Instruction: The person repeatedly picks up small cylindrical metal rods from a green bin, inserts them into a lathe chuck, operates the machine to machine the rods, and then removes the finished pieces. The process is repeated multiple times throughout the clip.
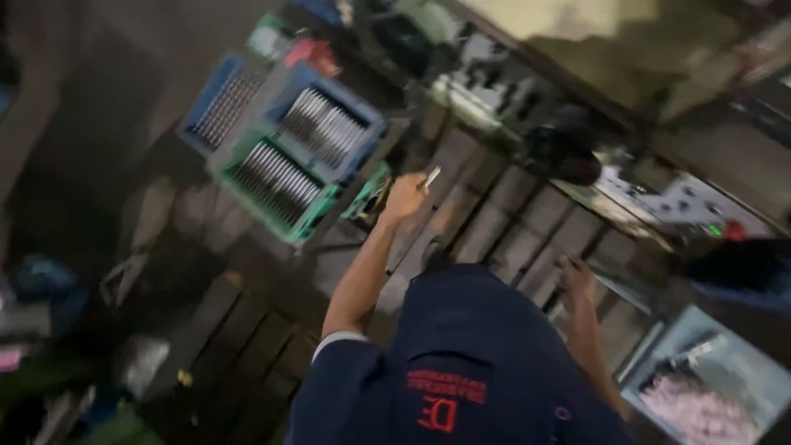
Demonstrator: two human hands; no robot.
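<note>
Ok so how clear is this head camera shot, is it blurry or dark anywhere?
Head view: tilted and smeared by motion blur throughout, so edges are soft; the lower left is dim and hard to read; the crates of metal parts and the top wall are brighter; the left hand pinches a small pale piece, too blurred to identify; the right hand rests low, its grip unclear.

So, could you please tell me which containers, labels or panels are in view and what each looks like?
Blue crates: upper left, rectangular, holding rows of grey metal pieces.
Green crate: just below them, same contents.
Control panel: right, pale, with dark knobs and a green light.
Grey tray: lower right, pinkish contents.
</note>
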